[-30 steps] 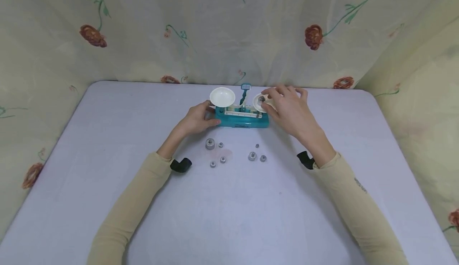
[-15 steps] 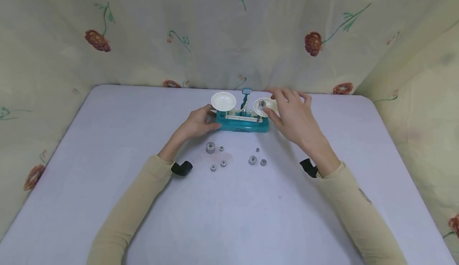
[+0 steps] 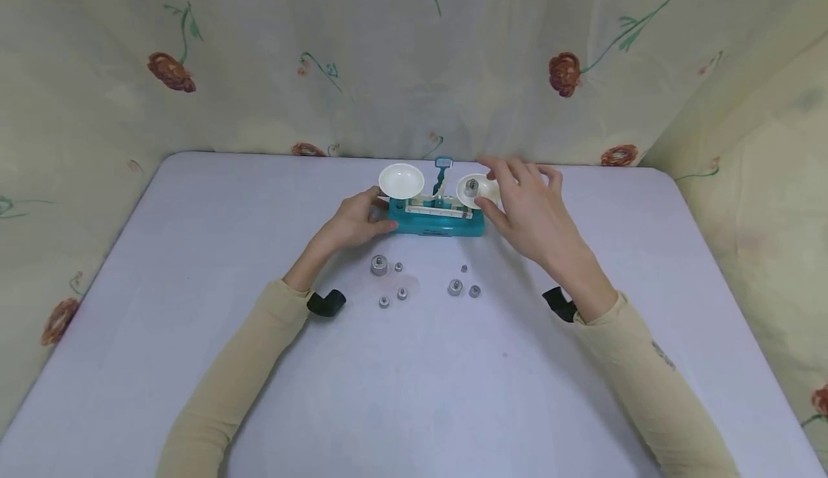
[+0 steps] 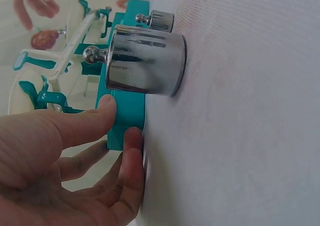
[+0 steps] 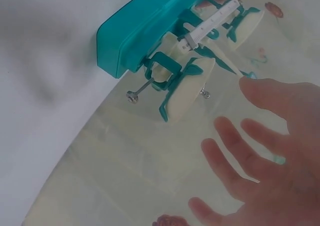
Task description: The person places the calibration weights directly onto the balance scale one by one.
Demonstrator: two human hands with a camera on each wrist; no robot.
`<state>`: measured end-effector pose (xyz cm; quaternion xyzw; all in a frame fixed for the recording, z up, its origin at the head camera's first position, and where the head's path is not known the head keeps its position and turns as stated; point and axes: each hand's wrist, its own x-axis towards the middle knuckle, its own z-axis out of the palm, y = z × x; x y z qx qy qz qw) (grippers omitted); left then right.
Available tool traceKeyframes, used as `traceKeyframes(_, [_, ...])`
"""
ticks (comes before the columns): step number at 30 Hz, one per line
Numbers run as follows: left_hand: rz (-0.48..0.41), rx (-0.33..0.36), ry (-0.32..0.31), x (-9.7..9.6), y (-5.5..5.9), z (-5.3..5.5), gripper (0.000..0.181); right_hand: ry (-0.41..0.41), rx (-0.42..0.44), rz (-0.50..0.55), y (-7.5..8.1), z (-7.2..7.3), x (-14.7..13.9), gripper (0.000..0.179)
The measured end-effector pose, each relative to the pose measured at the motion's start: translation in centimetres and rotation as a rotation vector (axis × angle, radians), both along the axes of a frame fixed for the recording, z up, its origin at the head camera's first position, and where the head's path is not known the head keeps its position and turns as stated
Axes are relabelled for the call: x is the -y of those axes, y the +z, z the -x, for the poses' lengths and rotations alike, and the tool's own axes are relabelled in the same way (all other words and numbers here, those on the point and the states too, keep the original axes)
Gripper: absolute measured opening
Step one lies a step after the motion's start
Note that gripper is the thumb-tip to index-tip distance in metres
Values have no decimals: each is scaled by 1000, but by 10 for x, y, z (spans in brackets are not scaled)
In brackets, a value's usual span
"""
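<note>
A teal balance scale (image 3: 436, 225) with two white pans stands near the table's back edge. My left hand (image 3: 356, 219) grips the left end of its base, thumb on the front face and fingers around the end. The left pan (image 3: 401, 181) has nothing in it. A metal weight (image 3: 471, 188) with a knob stands in the right pan (image 3: 489, 185). Beside that pan, my right hand (image 3: 533, 212) hovers with its fingers spread, clear of the weight. Only the knob of this weight (image 5: 205, 93) shows past the pan in the right wrist view.
Several metal weights stand before the scale: a large one (image 3: 379, 265) with smaller ones on the left, and a medium one (image 3: 456, 287) with smaller ones on the right. A flowered curtain (image 3: 362, 61) hangs behind the white table (image 3: 414, 377).
The right fingers, earlier at the weight in the right pan, have let go and drawn back to the right. The weight stays in the pan. The left hand keeps its hold.
</note>
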<state>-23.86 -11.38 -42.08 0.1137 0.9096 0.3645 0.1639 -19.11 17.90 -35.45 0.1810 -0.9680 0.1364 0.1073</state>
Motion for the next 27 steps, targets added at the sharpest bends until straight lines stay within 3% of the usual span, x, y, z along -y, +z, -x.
traceKeyframes(11, [-15,1,4,0,1,-1,68,9,31,-32,5,-15,3,71])
traceKeyframes(18, [-8,-1,11,-1,0,0,68,48,21,-79,4,-23,2,69])
traceKeyframes(27, [-8,9,13,-1,1,0,69,100,74,-109,0,-29,2,58])
